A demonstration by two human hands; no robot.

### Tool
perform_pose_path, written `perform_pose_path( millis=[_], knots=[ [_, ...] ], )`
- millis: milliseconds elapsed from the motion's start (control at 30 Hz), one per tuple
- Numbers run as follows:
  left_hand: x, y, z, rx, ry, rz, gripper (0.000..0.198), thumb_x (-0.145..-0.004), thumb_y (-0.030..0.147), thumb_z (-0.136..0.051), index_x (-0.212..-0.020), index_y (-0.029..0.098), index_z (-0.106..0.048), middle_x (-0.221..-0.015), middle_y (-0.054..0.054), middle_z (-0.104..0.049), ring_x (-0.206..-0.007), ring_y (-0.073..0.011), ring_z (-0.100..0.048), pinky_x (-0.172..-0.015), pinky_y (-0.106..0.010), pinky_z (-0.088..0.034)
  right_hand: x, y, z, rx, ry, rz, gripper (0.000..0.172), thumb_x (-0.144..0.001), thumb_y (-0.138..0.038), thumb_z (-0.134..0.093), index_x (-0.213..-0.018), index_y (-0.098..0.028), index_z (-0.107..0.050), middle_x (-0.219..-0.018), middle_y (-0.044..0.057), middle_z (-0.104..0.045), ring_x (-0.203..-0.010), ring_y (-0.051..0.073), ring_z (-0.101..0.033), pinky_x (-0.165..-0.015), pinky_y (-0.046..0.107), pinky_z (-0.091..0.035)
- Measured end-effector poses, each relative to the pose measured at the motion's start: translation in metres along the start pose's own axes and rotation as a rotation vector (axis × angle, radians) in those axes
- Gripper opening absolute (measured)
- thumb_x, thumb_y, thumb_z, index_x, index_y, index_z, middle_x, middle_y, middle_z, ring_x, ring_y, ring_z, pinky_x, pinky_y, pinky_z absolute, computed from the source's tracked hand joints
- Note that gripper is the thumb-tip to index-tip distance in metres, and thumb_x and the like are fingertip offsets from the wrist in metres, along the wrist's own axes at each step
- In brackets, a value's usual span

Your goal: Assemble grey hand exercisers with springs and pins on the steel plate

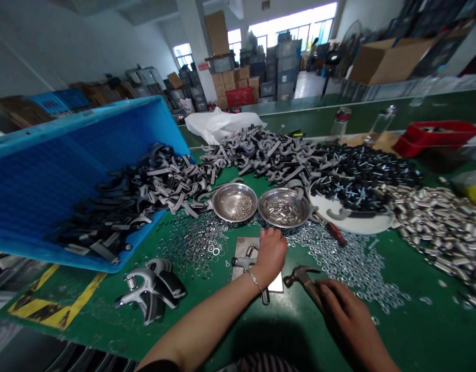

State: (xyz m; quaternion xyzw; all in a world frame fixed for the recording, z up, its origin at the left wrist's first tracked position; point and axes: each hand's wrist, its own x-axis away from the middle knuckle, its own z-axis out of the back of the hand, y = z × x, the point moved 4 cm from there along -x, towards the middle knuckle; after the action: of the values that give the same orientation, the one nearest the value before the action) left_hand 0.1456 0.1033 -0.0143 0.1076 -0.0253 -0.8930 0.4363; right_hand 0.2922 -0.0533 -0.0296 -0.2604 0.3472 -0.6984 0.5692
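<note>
My left hand [271,252] is closed over a grey handle part [243,261] that lies on a small metal plate [241,247] on the green table. My right hand [348,315] grips the handle of a small hammer [300,276], whose head rests just right of the plate. Two steel bowls sit beyond the plate: the left bowl [234,202] holds small bits, the right bowl [283,207] holds small metal pins. Loose washers [195,243] are scattered around them.
A tilted blue crate [48,170] at left spills grey handles [145,191]. Finished grippers [153,289] lie front left. A grey parts pile [269,150], black screws on a white tray [358,222], metal sleeves [439,217] and a red tray [435,135] fill the right.
</note>
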Motion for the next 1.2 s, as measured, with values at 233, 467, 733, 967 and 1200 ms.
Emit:
perform_pose_path(
  millis=[233,467,733,967,1200],
  knots=[
    [-0.006,0.008,0.003,0.031,-0.03,-0.011,0.013,-0.094,0.017,-0.056,-0.088,0.011,-0.067,-0.094,-0.011,-0.065,-0.096,-0.0252,-0.056,-0.089,-0.043,-0.041,-0.002,-0.004,0.001,0.022,-0.034,0.047,0.033,-0.098,-0.045,-0.043,-0.101,-0.025,-0.069,-0.103,0.008,-0.073,-0.096,0.026,-0.069,-0.084,0.04,-0.056],
    [0.051,-0.053,0.068,0.417,0.111,0.176,0.012,-0.099,0.024,-0.051,-0.099,0.018,-0.062,-0.099,-0.004,-0.067,-0.094,-0.0181,-0.06,-0.087,-0.032,-0.045,0.023,0.019,0.014,0.142,-0.01,0.041,0.035,-0.094,-0.051,-0.046,-0.103,-0.027,-0.07,-0.105,0.008,-0.073,-0.094,0.027,-0.07,-0.084,0.041,-0.058],
    [0.088,-0.077,0.061,0.179,-0.074,0.085,0.013,-0.099,0.024,-0.052,-0.095,0.017,-0.062,-0.097,-0.005,-0.065,-0.096,-0.0208,-0.058,-0.092,-0.037,-0.041,0.024,0.02,-0.004,0.252,-0.038,0.05,0.038,-0.094,-0.053,-0.043,-0.106,-0.026,-0.066,-0.105,0.01,-0.072,-0.097,0.031,-0.067,-0.086,0.047,-0.055],
    [0.083,-0.071,0.055,0.088,-0.076,0.034,0.015,-0.098,0.023,-0.052,-0.09,0.016,-0.062,-0.094,-0.006,-0.064,-0.094,-0.0215,-0.056,-0.092,-0.038,-0.04,0.021,0.022,-0.005,0.264,-0.047,0.002,0.04,-0.094,-0.054,-0.041,-0.107,-0.026,-0.066,-0.106,0.009,-0.071,-0.098,0.03,-0.067,-0.086,0.047,-0.055],
    [0.083,-0.062,0.051,-0.131,-0.056,-0.096,0.014,-0.097,0.017,-0.05,-0.093,0.014,-0.063,-0.091,-0.008,-0.062,-0.091,-0.0249,-0.054,-0.089,-0.042,-0.041,0.021,0.022,-0.006,0.305,-0.057,0.026,0.038,-0.097,-0.051,-0.039,-0.107,-0.026,-0.064,-0.106,0.01,-0.07,-0.097,0.029,-0.067,-0.084,0.044,-0.055]
  ],
)
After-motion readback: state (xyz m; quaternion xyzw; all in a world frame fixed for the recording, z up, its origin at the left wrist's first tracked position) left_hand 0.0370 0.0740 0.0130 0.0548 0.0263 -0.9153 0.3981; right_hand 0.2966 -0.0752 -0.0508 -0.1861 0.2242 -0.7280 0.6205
